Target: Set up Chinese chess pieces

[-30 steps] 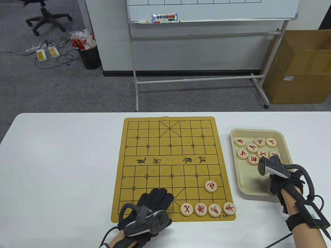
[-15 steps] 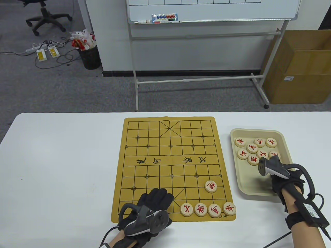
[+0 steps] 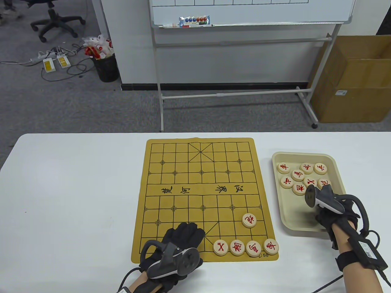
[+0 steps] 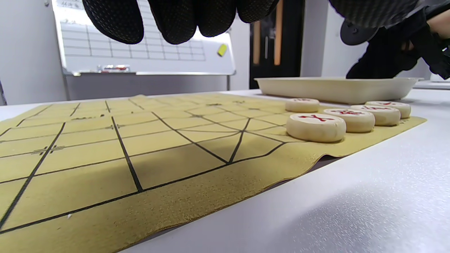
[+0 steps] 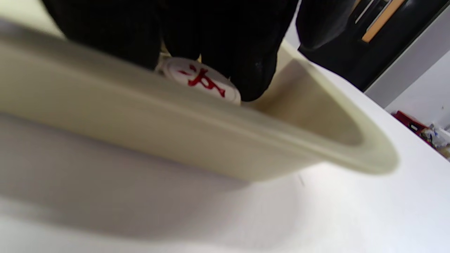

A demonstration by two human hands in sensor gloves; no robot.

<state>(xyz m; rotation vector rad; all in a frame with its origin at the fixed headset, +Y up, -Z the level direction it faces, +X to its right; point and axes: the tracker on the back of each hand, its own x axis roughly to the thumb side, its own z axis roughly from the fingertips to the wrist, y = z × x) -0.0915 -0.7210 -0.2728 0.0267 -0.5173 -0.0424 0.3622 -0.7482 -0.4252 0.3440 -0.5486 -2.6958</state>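
Note:
The yellow board (image 3: 183, 183) lies mid-table. Four red-lettered wooden pieces (image 3: 246, 247) stand in a row on its near right edge, and one more piece (image 3: 249, 220) stands two rows up. The beige tray (image 3: 305, 157) to the right holds several more pieces (image 3: 297, 175). My right hand (image 3: 328, 213) is inside the tray's near part. In the right wrist view its fingers (image 5: 246, 52) pinch a red-lettered piece (image 5: 202, 80) behind the tray wall (image 5: 175, 133). My left hand (image 3: 183, 235) rests on the board's near edge and holds nothing; its fingertips (image 4: 175, 17) hang over the board (image 4: 140, 140).
A whiteboard stand (image 3: 232, 91) and a cardboard box (image 3: 351, 79) stand on the floor beyond the table. White tabletop (image 3: 76, 198) lies left of the board. In the left wrist view the row of pieces (image 4: 315, 126) and the tray (image 4: 334, 89) lie to the right.
My right hand has drawn slightly back toward the tray's near side, uncovering more of a tray piece. The left hand and the board pieces have not moved.

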